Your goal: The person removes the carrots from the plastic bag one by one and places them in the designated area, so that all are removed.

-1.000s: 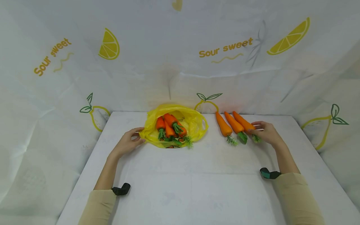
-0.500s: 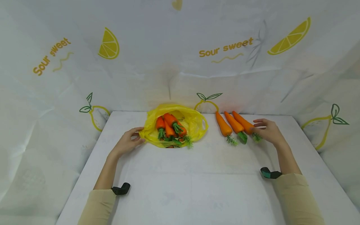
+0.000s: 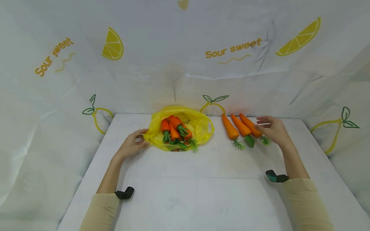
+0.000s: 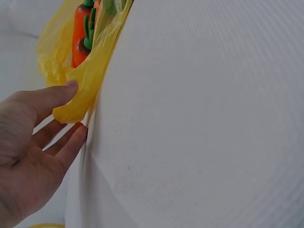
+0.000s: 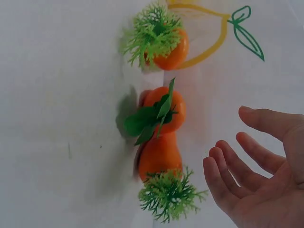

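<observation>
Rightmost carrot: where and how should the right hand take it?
I'd pinch across the thick end of the rightmost carrot, just ahead of its leaves, from above and the right. It lies flat, tip pointing away; the middle carrot crowds its left, while the right hand hangs on its right.

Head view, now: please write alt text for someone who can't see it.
A person's left hand pinches the edge of a yellow plastic bag holding several carrots; the open right hand is beside the rightmost of three carrots lying on a white table.
</observation>
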